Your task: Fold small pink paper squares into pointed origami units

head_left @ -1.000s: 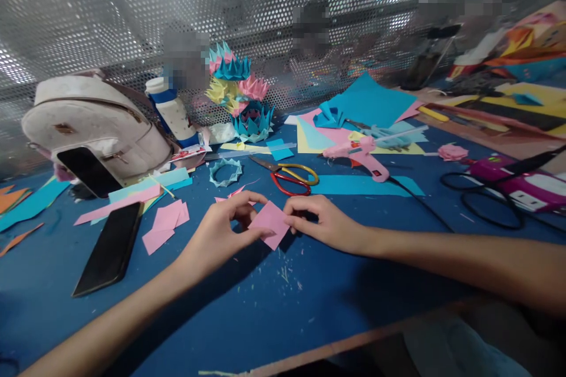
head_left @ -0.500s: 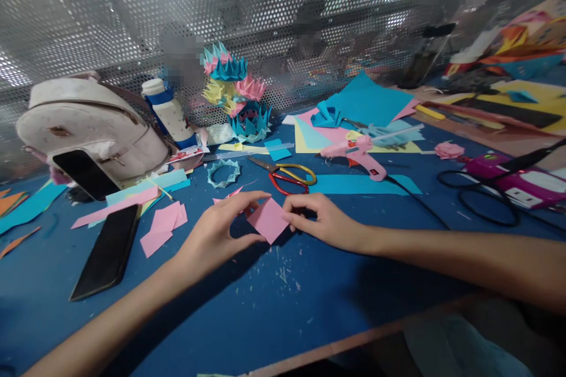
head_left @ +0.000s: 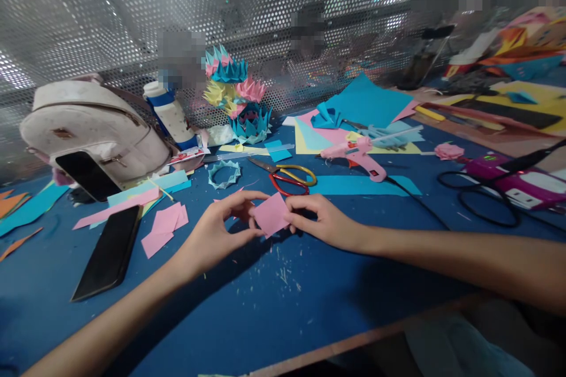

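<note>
A small pink paper square is held just above the blue table, between both hands. My left hand pinches its left corner with thumb and forefinger. Its right edge is pinched by my right hand, whose other fingers are curled. Red and yellow scissors lie just behind the hands. Loose pink paper pieces lie to the left.
A black phone lies at the left, a white backpack with another phone behind it. Folded paper flowers, a bottle, a pink glue gun, coloured sheets and black cables surround the hands. Perforated metal wall behind.
The pink square has been lifted and turned slightly between the fingers. My left forefinger and thumb have closed onto its corner. The view shifted a little.
</note>
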`<state>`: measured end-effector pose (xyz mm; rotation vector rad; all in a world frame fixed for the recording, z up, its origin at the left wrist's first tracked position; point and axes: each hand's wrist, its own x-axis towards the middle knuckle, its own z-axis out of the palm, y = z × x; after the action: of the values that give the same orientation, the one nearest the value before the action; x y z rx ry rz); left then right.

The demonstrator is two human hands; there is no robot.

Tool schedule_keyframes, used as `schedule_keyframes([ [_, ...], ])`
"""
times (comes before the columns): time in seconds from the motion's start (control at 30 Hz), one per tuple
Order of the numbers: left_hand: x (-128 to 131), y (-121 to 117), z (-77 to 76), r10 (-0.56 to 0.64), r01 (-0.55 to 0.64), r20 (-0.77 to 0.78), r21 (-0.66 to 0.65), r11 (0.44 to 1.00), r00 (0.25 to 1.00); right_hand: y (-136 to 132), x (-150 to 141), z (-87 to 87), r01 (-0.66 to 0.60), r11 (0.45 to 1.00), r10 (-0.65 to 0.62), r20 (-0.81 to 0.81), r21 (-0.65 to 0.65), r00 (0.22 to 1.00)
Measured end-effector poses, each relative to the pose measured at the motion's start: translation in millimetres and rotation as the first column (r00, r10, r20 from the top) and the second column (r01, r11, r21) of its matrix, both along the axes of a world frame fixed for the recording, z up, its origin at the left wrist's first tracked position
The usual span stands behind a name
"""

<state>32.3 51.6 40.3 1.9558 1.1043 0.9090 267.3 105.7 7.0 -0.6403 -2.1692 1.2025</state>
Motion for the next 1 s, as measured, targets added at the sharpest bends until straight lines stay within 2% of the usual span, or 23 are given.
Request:
schedule_keyframes([
  [0.37,-2.3,-1.3,-1.7,-0.01,0.011,0.029,-0.045,0.999,1.0,0.1,0.4,-0.9,0.0,1.0,0.0,0.012,0.0,1.0],
  [0.7,-3.0,1.2,0.3,0.067,-0.067,0.013,-0.033,0.997,0.998,-0.3,-1.1,-0.1,-0.008,0.999,0.008,-0.007,0.032,1.0],
  [1.0,-2.3,2.2,-1.3,0.093,-0.093,0.02,0.001,0.996,0.995,-0.7,-1.4,1.3,0.063,0.998,-0.063,-0.017,0.018,0.998],
])
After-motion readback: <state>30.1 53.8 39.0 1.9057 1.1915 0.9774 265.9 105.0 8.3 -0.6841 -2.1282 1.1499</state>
